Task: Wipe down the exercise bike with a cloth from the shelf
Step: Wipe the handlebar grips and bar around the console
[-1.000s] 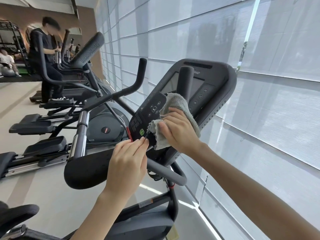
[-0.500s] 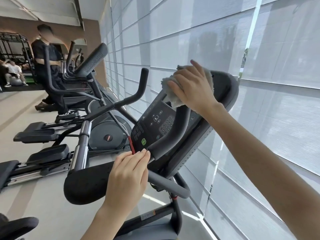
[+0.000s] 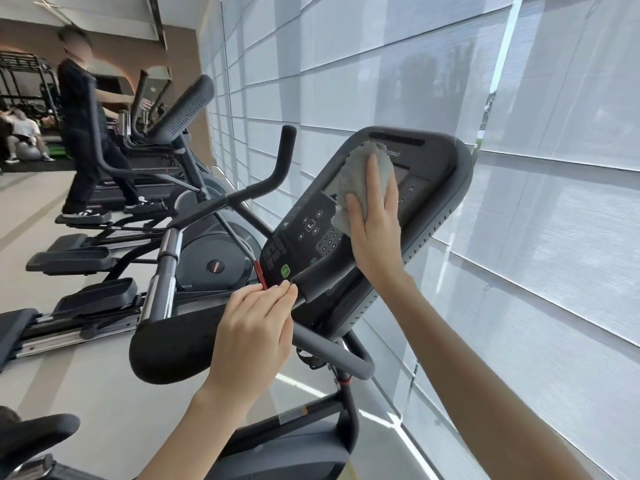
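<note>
Head view: cloth (image 3: 360, 178) off the shelf already, pressed flat against the screen of the bike's console (image 3: 426, 188) under the right hand (image 3: 375, 223), fingers (image 3: 373, 174) extended and close together on top of it. Left hand (image 3: 252, 337) steadying the console's lower corner, fingertips bunched against the edge beside a red strip (image 3: 259, 273). Wiping judged partway done: console in hand; handlebar (image 3: 263, 188), padded armrest (image 3: 173, 344) and frame (image 3: 304, 415) probably left.
</note>
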A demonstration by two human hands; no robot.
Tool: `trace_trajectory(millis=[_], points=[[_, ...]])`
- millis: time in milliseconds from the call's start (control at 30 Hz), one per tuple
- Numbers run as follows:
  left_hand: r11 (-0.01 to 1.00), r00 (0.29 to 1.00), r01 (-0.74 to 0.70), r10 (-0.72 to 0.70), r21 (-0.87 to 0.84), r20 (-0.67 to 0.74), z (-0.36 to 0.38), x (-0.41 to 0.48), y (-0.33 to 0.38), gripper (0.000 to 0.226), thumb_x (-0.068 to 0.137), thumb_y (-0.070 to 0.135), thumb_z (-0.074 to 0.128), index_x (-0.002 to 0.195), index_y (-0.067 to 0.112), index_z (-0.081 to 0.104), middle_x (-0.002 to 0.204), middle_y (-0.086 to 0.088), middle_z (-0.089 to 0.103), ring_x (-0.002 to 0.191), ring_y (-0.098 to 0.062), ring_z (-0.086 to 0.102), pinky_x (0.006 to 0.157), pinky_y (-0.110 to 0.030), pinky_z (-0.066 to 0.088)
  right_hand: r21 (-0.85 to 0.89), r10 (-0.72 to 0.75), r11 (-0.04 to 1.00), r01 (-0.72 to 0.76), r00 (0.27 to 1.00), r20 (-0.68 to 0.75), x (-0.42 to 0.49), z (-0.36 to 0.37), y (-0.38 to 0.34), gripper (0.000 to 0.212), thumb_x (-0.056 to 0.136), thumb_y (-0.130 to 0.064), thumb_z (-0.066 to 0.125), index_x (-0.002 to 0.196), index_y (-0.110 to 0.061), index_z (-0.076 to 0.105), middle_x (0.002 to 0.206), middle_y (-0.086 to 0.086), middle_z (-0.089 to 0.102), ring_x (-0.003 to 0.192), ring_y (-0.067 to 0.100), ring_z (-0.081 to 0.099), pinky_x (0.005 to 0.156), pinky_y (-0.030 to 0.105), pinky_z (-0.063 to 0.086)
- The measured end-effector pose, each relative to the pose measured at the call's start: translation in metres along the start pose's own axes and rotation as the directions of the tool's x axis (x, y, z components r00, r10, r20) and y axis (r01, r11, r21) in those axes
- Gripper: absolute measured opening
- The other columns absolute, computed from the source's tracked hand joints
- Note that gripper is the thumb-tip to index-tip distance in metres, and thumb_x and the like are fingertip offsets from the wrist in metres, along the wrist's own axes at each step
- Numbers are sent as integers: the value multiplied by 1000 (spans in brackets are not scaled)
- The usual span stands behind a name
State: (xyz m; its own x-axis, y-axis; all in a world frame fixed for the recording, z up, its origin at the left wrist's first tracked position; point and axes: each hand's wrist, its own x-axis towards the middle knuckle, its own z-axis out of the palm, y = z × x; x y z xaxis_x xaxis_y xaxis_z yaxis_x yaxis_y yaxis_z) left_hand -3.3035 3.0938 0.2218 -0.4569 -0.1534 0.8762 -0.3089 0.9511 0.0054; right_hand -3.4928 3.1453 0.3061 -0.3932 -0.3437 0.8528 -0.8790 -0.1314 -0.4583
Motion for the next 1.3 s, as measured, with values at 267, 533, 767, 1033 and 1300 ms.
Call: trace_trajectory(millis=[267, 533, 767, 1033, 1300], points=[[999, 1000, 30, -30, 13, 7, -4, 2, 4, 25, 80, 3, 60, 102, 4, 73, 101, -5, 72, 87, -20, 68, 93, -34, 45, -49, 140, 990, -136, 986, 95, -105, 14, -9, 53, 96, -43, 25, 147, -33, 13, 158, 9, 9, 135, 20, 27, 93, 7, 26], [999, 999, 37, -37, 15, -3, -5, 2, 5, 28, 76, -4, 69, 102, 4, 72, 99, -6, 73, 84, -23, 67, 89, -34, 46, 111, 152, 983, -143, 985, -78, -16, -21, -11, 42, 98, -42, 38, 139, -39, 34, 156, 4, 8, 136, -8, 6, 99, -4, 7], [999, 999, 45, -45, 10, 26, -5, 1, 3, 35, 71, -6, 74, 104, 4, 72, 101, -6, 73, 86, -23, 67, 89, -32, 45, 120, 118, 987, -109, 991, -68, -3, 5, -5, 57, 99, -30, 42, 148, -31, 14, 148, 0, 31, 131, 4, 28, 91, -5, 19], [998, 998, 59, -59, 8, 14, -4, 2, 6, 34, 70, -9, 74, 102, 3, 73, 100, -6, 73, 84, -23, 68, 90, -32, 43, 169, 225, 956, -240, 969, 104, -111, 30, -16, 54, 98, -37, 34, 146, -39, 9, 156, -5, -15, 138, -9, -10, 104, 0, 7], [999, 999, 47, -47, -6, -6, -7, -1, 5, 37, 67, -10, 76, 101, 1, 72, 100, -8, 72, 88, -23, 67, 94, -29, 43, -157, -146, 974, 165, 981, 129, -50, -14, -18, 50, 100, -42, 29, 147, -27, 23, 155, -7, -2, 144, 15, -5, 116, 39, 7]])
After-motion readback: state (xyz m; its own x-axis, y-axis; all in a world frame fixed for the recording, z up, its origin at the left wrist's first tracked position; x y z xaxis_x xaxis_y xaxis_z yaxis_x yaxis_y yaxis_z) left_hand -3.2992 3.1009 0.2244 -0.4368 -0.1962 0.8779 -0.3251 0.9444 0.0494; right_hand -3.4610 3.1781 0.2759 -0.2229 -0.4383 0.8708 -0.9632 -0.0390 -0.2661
